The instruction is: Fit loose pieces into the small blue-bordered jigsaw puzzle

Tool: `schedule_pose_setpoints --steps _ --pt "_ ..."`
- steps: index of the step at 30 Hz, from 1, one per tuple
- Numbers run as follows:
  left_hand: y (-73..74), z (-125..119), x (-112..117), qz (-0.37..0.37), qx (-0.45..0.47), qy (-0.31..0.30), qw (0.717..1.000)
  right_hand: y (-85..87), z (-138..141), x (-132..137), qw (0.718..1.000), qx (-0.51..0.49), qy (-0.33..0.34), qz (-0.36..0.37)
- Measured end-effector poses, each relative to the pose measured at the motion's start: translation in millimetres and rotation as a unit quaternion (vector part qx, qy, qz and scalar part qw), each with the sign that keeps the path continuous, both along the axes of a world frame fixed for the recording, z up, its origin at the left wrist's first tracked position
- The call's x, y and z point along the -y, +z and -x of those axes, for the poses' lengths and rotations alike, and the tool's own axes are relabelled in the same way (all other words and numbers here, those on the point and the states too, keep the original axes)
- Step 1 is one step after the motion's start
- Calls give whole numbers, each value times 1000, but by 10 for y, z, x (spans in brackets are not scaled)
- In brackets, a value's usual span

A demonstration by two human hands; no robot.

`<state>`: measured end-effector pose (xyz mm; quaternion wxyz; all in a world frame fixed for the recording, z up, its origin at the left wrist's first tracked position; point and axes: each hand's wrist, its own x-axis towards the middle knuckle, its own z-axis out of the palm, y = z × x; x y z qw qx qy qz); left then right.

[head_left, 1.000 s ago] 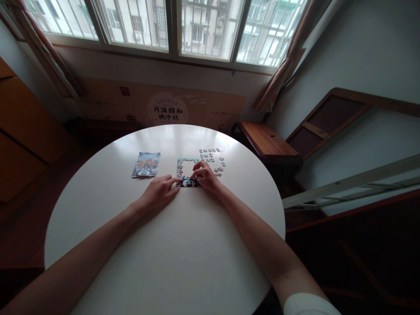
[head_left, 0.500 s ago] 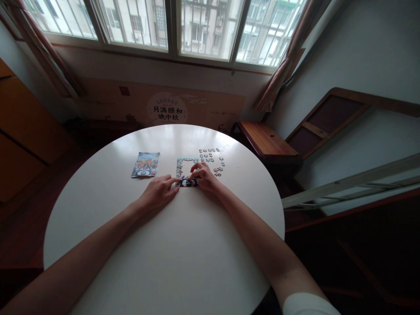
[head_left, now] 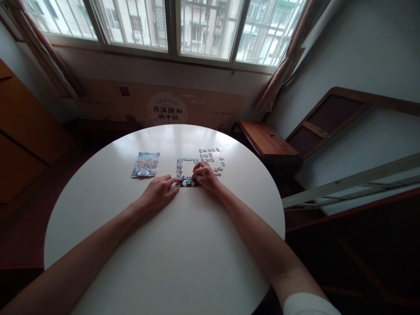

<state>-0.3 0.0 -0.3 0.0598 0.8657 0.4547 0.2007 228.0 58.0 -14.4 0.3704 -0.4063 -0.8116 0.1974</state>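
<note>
A partly assembled jigsaw puzzle [head_left: 187, 172] lies flat just above the centre of the frame, on the far half of a round white tabletop [head_left: 170, 253]; its border and lower rows are filled, the middle bare. The left hand [head_left: 159, 192] rests on the tabletop at the puzzle's lower left corner, index finger stretched out and touching that corner, the other fingers loosely curled and holding nothing. The right hand [head_left: 206, 176] sits over the puzzle's lower right edge, fingers bent down with tips pressed on the pieces there (whether a single piece is pinched between them cannot be told). Loose puzzle pieces [head_left: 212, 158] are scattered just beyond and to the right of that hand. A printed packet [head_left: 145, 164] lies flat to the left of the puzzle, apart from it. A wooden chair [head_left: 267, 142] stands at the right of the tabletop.
</note>
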Motion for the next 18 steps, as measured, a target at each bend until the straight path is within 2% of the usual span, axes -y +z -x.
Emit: schedule_pose_setpoints --steps 18 --pt "-7 2 -13 2 1 -3 1000 9 8 20 999 32 26 -33"
